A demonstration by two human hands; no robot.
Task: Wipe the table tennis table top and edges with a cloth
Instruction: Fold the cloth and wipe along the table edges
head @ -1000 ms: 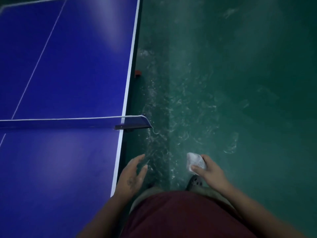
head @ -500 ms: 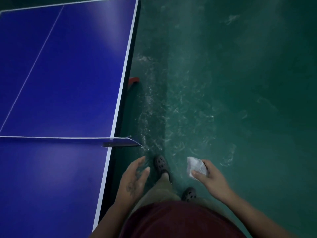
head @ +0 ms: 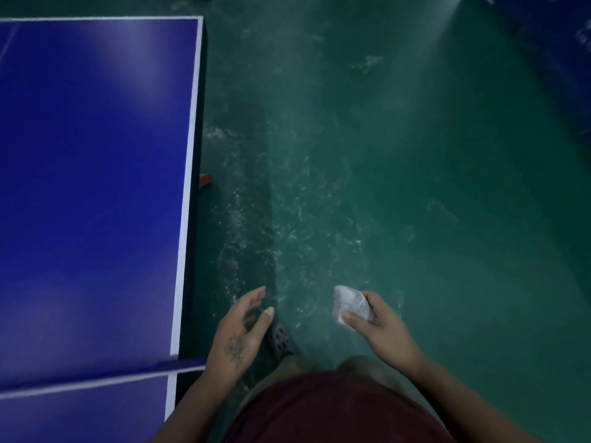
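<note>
the right hand (head: 383, 332) holds a crumpled white cloth (head: 350, 303), thumb pressed over its near side and fingers curled round behind it, out over the green floor (head: 431, 161) and well apart from the table (head: 96, 187). the left hand (head: 240, 330) grasps nothing; its fingers are loosely bent and spread, palm turned toward the right, and it hangs in the air just beside the table's right edge without touching it. a dark mark shows on the back of that hand. the blue table fills the left side of the view, with a white line along its right edge and far end, and its far right corner in sight near the top. the net (head: 96, 382) crosses the table low in the view, its white band running out to the edge just left of the left wrist. a small red part (head: 204, 180) pokes out from under the table's side about halfway along. the floor between the hands and ahead of them is scuffed with pale marks. a dark shoe (head: 279, 338) with holes stands on the floor between the hands, nearer the left one. a maroon shirt (head: 335, 410) fills the bottom middle.
</note>
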